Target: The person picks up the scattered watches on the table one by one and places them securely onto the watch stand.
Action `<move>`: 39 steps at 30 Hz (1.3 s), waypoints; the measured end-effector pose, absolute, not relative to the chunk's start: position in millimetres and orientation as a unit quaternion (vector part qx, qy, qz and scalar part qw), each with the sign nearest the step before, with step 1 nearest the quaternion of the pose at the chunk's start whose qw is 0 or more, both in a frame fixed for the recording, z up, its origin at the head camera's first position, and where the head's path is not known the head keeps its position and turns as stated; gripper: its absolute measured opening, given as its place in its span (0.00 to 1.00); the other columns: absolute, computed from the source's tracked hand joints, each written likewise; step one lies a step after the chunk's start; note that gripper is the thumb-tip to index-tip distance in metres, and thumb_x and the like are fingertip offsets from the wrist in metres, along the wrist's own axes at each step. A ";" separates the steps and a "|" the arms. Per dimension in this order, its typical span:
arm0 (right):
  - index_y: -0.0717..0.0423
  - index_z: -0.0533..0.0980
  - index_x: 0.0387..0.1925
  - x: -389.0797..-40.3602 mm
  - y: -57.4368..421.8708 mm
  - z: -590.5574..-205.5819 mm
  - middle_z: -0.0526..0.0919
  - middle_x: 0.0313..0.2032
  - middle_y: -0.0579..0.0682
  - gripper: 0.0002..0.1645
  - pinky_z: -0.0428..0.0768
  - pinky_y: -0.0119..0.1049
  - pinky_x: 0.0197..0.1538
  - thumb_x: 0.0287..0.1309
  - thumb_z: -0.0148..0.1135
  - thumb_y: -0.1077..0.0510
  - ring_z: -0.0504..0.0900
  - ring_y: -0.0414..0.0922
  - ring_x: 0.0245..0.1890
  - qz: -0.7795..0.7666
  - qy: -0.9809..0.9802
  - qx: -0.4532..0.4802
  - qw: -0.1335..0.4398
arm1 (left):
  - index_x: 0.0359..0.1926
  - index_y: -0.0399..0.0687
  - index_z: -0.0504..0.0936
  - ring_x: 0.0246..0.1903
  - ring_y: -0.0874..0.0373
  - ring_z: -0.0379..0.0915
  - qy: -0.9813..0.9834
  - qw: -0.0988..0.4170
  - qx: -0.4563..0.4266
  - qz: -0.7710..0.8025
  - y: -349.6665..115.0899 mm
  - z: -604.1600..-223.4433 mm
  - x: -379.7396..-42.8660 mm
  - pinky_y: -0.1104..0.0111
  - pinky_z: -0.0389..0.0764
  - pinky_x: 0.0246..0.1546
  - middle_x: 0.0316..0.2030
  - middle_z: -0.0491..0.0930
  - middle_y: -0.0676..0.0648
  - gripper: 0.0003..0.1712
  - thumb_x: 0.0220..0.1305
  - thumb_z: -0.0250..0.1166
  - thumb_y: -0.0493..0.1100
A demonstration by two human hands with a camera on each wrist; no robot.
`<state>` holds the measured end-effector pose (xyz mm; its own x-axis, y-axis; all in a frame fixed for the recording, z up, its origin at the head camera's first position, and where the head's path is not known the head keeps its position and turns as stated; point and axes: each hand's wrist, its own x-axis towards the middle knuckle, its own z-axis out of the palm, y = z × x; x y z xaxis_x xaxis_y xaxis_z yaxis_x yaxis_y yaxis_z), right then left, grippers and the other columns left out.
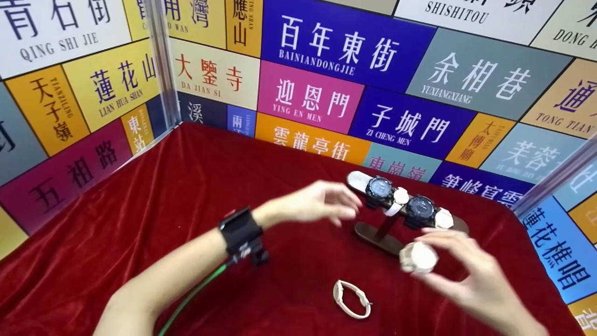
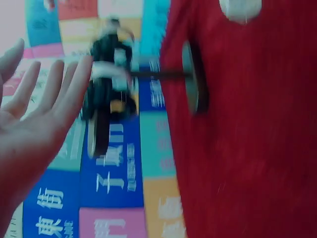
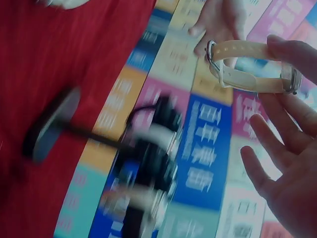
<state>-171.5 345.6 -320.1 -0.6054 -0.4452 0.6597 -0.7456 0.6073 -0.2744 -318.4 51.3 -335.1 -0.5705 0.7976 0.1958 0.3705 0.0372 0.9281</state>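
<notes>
My right hand pinches a cream watch between thumb and fingers, in front of a dark watch stand. In the right wrist view the watch's strap forms a closed loop. Left of the stand, my left hand holds nothing, its fingers loosely extended towards the bar. Along that bar sit a black watch, a small white watch, another black watch and a white watch. Both wrist views are blurred around the stand.
Another cream watch lies on the red cloth, near the front. Walls of coloured sign panels rise behind the table. A green cable runs beside my left forearm from the wrist camera.
</notes>
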 end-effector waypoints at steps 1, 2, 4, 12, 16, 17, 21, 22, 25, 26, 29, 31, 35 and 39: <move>0.60 0.83 0.49 -172.8 353.7 -319.5 0.85 0.50 0.48 0.40 0.69 0.17 0.64 0.24 0.83 0.73 0.77 0.33 0.58 0.266 -0.863 0.328 0.278 | 0.59 0.36 0.77 0.50 0.46 0.83 0.713 0.168 0.414 0.540 51.6 -332.8 -325.0 0.63 0.88 0.46 0.55 0.82 0.37 0.19 0.70 0.63 0.39; 0.60 0.83 0.49 -174.2 361.8 -318.7 0.85 0.49 0.46 0.40 0.69 0.15 0.63 0.23 0.83 0.73 0.77 0.31 0.57 0.260 -0.871 0.310 0.280 | 0.58 0.36 0.78 0.49 0.46 0.83 0.732 0.140 0.410 0.526 51.9 -330.7 -331.8 0.64 0.87 0.47 0.54 0.83 0.37 0.19 0.69 0.64 0.39; 0.58 0.83 0.49 -176.6 376.8 -316.8 0.84 0.47 0.40 0.40 0.68 0.13 0.61 0.25 0.83 0.73 0.76 0.26 0.55 0.248 -0.888 0.269 0.279 | 0.57 0.38 0.79 0.50 0.48 0.83 0.770 0.086 0.399 0.490 52.2 -327.3 -343.9 0.66 0.85 0.51 0.53 0.84 0.39 0.19 0.68 0.66 0.40; 0.51 0.82 0.51 -186.6 424.8 -320.5 0.75 0.43 0.18 0.33 0.62 0.10 0.48 0.38 0.84 0.60 0.69 0.15 0.46 0.220 -0.933 0.098 0.268 | 0.68 0.42 0.72 0.67 0.48 0.67 0.849 -0.036 0.394 0.350 58.2 -332.2 -376.0 0.61 0.69 0.71 0.66 0.71 0.41 0.32 0.65 0.69 0.43; 0.49 0.81 0.53 -190.1 439.5 -322.1 0.73 0.40 0.14 0.32 0.65 0.16 0.42 0.43 0.82 0.54 0.67 0.14 0.43 0.217 -0.943 0.043 0.251 | 0.74 0.45 0.64 0.76 0.47 0.55 0.850 -0.036 0.419 0.317 66.3 -333.3 -381.8 0.60 0.57 0.78 0.73 0.62 0.40 0.39 0.65 0.68 0.43; 0.49 0.81 0.54 -190.3 442.2 -321.3 0.73 0.39 0.14 0.32 0.66 0.17 0.42 0.44 0.82 0.52 0.67 0.14 0.42 0.219 -0.944 0.032 0.244 | 0.75 0.45 0.63 0.77 0.47 0.53 0.849 -0.032 0.424 0.313 69.0 -332.7 -382.8 0.60 0.56 0.79 0.74 0.60 0.40 0.40 0.66 0.68 0.43; 0.51 0.79 0.56 -189.9 450.3 -314.3 0.72 0.37 0.14 0.34 0.66 0.19 0.38 0.47 0.80 0.49 0.66 0.14 0.40 0.218 -0.949 -0.003 0.228 | 0.76 0.47 0.61 0.77 0.48 0.51 0.849 -0.013 0.438 0.296 80.2 -329.0 -385.4 0.60 0.53 0.79 0.76 0.58 0.42 0.40 0.67 0.66 0.42; 0.52 0.79 0.57 -190.1 451.8 -312.4 0.71 0.37 0.13 0.34 0.66 0.19 0.38 0.48 0.80 0.48 0.66 0.14 0.40 0.217 -0.950 -0.011 0.227 | 0.76 0.45 0.62 0.77 0.48 0.52 0.848 -0.012 0.442 0.291 82.6 -328.6 -386.2 0.60 0.53 0.79 0.76 0.59 0.42 0.39 0.67 0.66 0.42; 0.53 0.78 0.58 -192.1 454.9 -309.7 0.69 0.38 0.12 0.35 0.66 0.21 0.37 0.48 0.79 0.47 0.64 0.15 0.39 0.213 -0.950 -0.024 0.228 | 0.73 0.41 0.66 0.74 0.49 0.60 0.845 -0.013 0.454 0.282 87.9 -328.9 -389.2 0.61 0.59 0.77 0.72 0.66 0.40 0.34 0.68 0.65 0.39; 0.53 0.78 0.58 -193.6 455.0 -310.1 0.69 0.38 0.12 0.35 0.66 0.21 0.38 0.48 0.79 0.47 0.64 0.15 0.40 0.211 -0.950 -0.022 0.231 | 0.71 0.40 0.68 0.72 0.49 0.64 0.843 -0.017 0.458 0.281 88.6 -329.6 -390.3 0.62 0.62 0.76 0.70 0.69 0.40 0.33 0.68 0.65 0.39; 0.53 0.79 0.56 -199.8 453.1 -316.0 0.69 0.38 0.13 0.35 0.66 0.19 0.40 0.46 0.81 0.49 0.65 0.15 0.40 0.208 -0.948 0.000 0.240 | 0.68 0.37 0.72 0.64 0.49 0.73 0.839 -0.025 0.465 0.282 89.9 -331.3 -392.1 0.64 0.71 0.70 0.64 0.76 0.38 0.29 0.68 0.65 0.37; 0.52 0.80 0.54 -205.1 450.8 -322.5 0.71 0.39 0.15 0.34 0.66 0.16 0.41 0.44 0.82 0.51 0.67 0.16 0.40 0.208 -0.947 0.026 0.244 | 0.67 0.36 0.73 0.61 0.49 0.75 0.837 -0.028 0.466 0.285 90.3 -332.3 -392.5 0.64 0.74 0.66 0.62 0.78 0.38 0.28 0.67 0.65 0.37; 0.53 0.82 0.52 -214.6 447.1 -335.4 0.73 0.40 0.17 0.33 0.67 0.14 0.39 0.40 0.84 0.56 0.70 0.18 0.38 0.223 -0.940 0.066 0.249 | 0.66 0.35 0.74 0.58 0.49 0.77 0.837 -0.034 0.466 0.284 91.3 -334.5 -392.3 0.64 0.77 0.63 0.60 0.80 0.37 0.27 0.67 0.66 0.36; 0.53 0.82 0.52 -218.9 446.1 -341.5 0.74 0.42 0.17 0.33 0.68 0.14 0.36 0.38 0.84 0.59 0.71 0.20 0.36 0.233 -0.933 0.081 0.262 | 0.66 0.35 0.74 0.57 0.50 0.77 0.839 -0.034 0.463 0.284 90.4 -335.2 -391.2 0.65 0.77 0.63 0.60 0.80 0.38 0.27 0.67 0.65 0.36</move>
<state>-218.9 446.1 -341.5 -0.8495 -0.0298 0.5267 -0.2734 0.8787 -0.3913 -391.2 90.4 -335.2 -0.5681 0.7582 0.3201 0.7968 0.4094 0.4444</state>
